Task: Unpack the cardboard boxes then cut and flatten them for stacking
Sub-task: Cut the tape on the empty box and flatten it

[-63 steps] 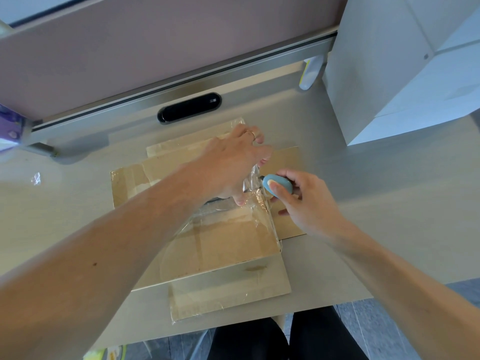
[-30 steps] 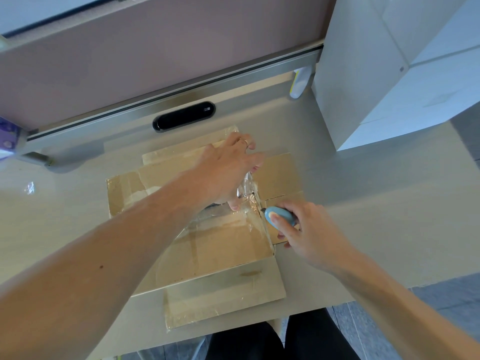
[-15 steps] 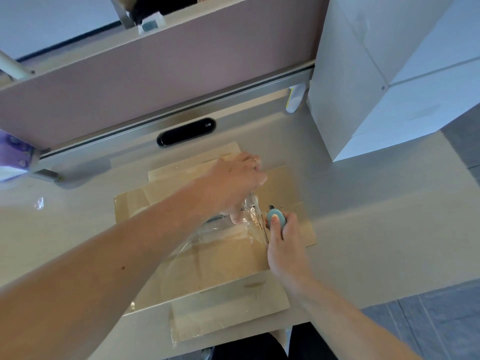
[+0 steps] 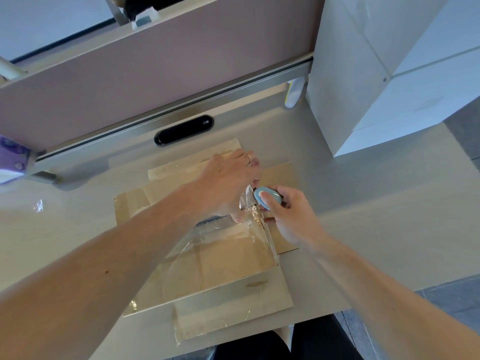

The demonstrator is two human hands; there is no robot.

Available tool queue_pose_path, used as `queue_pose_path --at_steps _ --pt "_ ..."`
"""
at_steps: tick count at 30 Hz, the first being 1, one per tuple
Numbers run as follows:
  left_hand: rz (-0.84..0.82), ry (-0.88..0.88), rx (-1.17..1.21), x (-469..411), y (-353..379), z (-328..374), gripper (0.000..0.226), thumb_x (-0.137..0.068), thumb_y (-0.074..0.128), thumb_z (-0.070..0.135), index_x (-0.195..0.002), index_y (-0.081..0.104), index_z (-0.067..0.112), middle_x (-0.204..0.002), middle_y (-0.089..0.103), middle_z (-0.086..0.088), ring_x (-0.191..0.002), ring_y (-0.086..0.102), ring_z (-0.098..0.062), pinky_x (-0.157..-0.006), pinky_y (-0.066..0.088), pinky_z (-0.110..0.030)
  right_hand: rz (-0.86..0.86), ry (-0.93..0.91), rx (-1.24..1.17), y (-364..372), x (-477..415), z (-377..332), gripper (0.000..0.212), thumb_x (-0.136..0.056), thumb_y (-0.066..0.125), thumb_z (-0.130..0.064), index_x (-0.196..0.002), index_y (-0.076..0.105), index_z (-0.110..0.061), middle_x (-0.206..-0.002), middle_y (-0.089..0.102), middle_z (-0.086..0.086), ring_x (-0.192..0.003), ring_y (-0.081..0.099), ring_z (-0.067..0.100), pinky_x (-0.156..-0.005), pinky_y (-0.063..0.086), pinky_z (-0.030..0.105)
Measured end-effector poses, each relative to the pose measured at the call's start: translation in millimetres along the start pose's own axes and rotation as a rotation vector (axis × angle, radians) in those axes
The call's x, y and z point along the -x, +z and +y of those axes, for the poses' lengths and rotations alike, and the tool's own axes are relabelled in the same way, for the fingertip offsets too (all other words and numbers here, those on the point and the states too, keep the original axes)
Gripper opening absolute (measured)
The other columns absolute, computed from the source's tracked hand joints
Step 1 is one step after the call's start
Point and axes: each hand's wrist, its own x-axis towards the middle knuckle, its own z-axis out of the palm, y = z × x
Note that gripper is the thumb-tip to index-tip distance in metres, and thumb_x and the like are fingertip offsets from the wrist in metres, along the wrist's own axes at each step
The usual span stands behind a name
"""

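A flattened brown cardboard box (image 4: 215,266) lies on the desk, with clear tape or film (image 4: 249,211) peeling up from its right fold. My left hand (image 4: 228,185) pinches that crumpled clear film and holds it up off the cardboard. My right hand (image 4: 288,216) grips a small light-blue oval cutter (image 4: 267,197) right beside the lifted film, at the seam of the box's right flap (image 4: 279,175). The cutter's blade is hidden.
A tall white box (image 4: 389,68) stands at the back right of the pale desk (image 4: 376,209). A black oval grommet (image 4: 184,129) sits in the desk below the pink partition (image 4: 155,68). A scrap of film (image 4: 39,205) lies far left. The desk's front edge is near my legs.
My right hand with the cutter went down along the right seam toward me, then came back up to the lifted film. My left hand kept hold of the film.
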Motion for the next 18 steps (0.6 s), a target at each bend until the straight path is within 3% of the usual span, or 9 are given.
queue_pose_path --at_steps 4,9,12,18 --pt "0.014 0.0 0.011 0 1 -2 0.079 -0.048 0.09 0.06 -0.11 0.048 0.034 -0.127 0.043 0.012 -0.116 0.042 -0.015 -0.084 0.05 -0.043 -0.057 -0.016 0.099 -7 -2 -2 0.016 -0.101 0.057 -0.027 -0.101 0.071 -0.018 -0.085 0.071 0.006 -0.074 0.073 0.019 -0.068 0.064 0.045" --pt "0.021 0.006 0.016 0 1 -2 0.079 -0.049 0.09 0.061 -0.11 0.048 0.035 -0.127 0.043 0.012 -0.114 0.043 -0.015 -0.082 0.048 -0.04 -0.183 -0.112 0.413 -27 -13 -19 0.018 -0.101 0.054 -0.027 -0.102 0.069 -0.018 -0.083 0.071 0.004 -0.067 0.072 0.016 -0.069 0.062 0.042" --pt "0.03 0.006 0.016 0 -1 -2 0.078 -0.05 0.09 0.06 -0.111 0.048 0.033 -0.128 0.044 0.011 -0.115 0.043 -0.016 -0.083 0.048 -0.04 -0.281 -0.082 0.411 -32 -21 -25 0.016 -0.101 0.056 -0.028 -0.106 0.068 -0.019 -0.087 0.068 -0.002 -0.071 0.071 0.011 -0.072 0.063 0.035" --pt "0.044 0.025 0.027 1 -2 -6 0.077 -0.052 0.09 0.06 -0.11 0.049 0.033 -0.127 0.046 0.011 -0.115 0.044 -0.015 -0.084 0.05 -0.04 -0.306 -0.1 0.474 -34 -13 -16 0.016 -0.101 0.056 -0.029 -0.104 0.067 -0.018 -0.086 0.069 0.0 -0.069 0.071 0.014 -0.073 0.062 0.038"
